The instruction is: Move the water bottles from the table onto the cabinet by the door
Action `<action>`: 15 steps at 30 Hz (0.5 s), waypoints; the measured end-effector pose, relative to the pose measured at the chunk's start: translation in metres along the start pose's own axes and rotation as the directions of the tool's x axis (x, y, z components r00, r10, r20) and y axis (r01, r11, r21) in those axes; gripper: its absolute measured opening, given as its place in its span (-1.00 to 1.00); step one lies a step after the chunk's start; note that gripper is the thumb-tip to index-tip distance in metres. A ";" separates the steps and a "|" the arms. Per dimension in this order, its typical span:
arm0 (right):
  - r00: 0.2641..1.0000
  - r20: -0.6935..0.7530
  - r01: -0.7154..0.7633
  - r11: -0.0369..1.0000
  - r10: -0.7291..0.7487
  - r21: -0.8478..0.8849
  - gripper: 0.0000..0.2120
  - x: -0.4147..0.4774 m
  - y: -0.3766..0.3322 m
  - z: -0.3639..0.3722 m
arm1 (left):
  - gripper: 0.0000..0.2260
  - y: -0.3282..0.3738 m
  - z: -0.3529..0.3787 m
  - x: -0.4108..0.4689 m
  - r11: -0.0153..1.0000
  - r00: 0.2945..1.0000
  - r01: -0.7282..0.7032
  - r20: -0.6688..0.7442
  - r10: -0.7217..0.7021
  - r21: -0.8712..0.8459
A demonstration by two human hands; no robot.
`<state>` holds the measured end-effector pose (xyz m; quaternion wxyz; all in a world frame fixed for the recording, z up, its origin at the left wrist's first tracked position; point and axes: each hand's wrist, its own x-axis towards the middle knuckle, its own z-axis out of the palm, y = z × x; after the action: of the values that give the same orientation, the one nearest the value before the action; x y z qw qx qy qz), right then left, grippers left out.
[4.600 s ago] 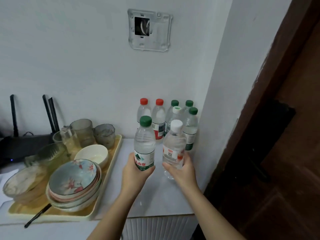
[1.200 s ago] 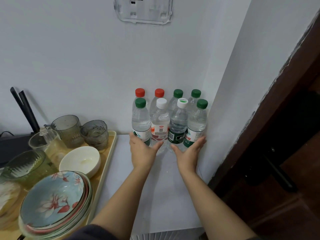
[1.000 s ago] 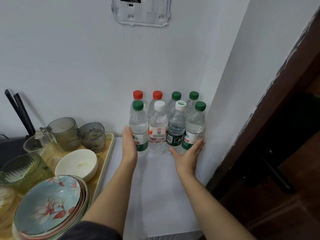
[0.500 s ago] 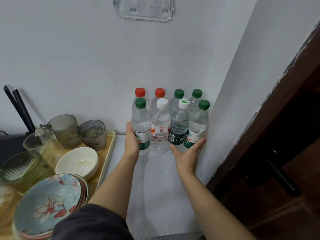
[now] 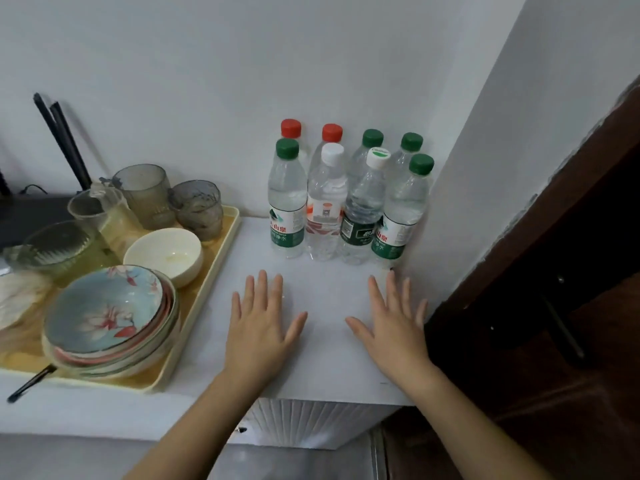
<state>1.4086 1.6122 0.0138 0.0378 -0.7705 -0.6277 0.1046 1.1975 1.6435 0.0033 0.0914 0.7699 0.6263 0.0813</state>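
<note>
Soft even indoor light, faint shadows, wide-angle bending at edges, slightly soft focus

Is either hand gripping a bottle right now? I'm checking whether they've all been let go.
No: the left hand and right hand lie open and flat on the cabinet top, short of the bottles.

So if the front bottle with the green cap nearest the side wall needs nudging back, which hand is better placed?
The right hand, probably. It lies open in front of that green-capped bottle beside the side wall. The left hand, also open and empty, would have to cross over.
</note>
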 end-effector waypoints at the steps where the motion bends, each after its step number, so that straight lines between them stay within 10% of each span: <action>1: 0.999 0.021 0.039 0.999 -0.039 -0.007 -0.22 -0.006 0.000 0.000 | -0.24 0.001 0.001 -0.013 0.999 1.000 -0.013 -0.021 0.013 0.029; 8: 0.906 0.067 0.422 0.902 -0.417 -0.089 -0.19 -0.044 -0.017 0.021 | -0.33 0.005 0.010 -0.102 0.995 0.996 0.025 -0.084 -0.017 0.094; 15: 0.666 0.136 0.743 0.668 -0.733 -0.035 -0.28 -0.082 -0.043 0.043 | -0.34 -0.008 0.027 -0.196 0.961 0.963 0.267 -0.063 -0.263 0.068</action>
<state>1.3430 1.5384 -0.0103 0.0087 -0.4442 -0.8908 0.0950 1.1566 1.4519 -0.0264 0.0555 0.6796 0.7286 0.0651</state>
